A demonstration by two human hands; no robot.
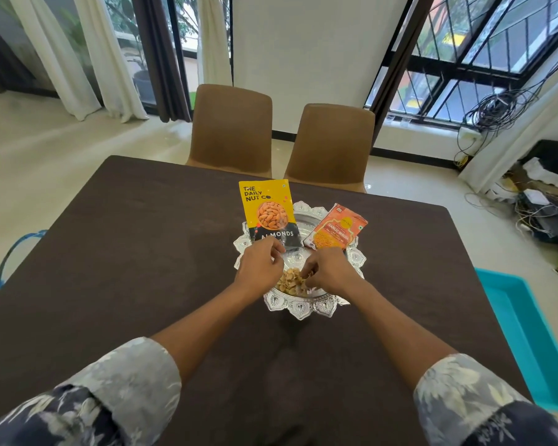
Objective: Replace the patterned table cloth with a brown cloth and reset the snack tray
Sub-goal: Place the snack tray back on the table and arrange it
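A dark brown cloth [126,252] covers the table. On it sits a silver snack tray [303,309] with a scalloped rim. A yellow almonds packet [266,210] stands at the tray's back left and an orange garlic snack packet [339,228] leans at its back right. A small pile of light brown nuts [290,280] lies in the tray's near part. My left hand [258,268] hovers over the tray by the almonds packet's bottom edge, fingers curled. My right hand [331,272] pinches at the nuts with its fingertips.
Two brown chairs [232,130] [331,146] stand at the table's far side. A turquoise bin [522,333] sits on the floor at the right. A blue hoop-like handle [13,252] shows past the left table edge. Cables and clutter [541,201] lie by the right window.
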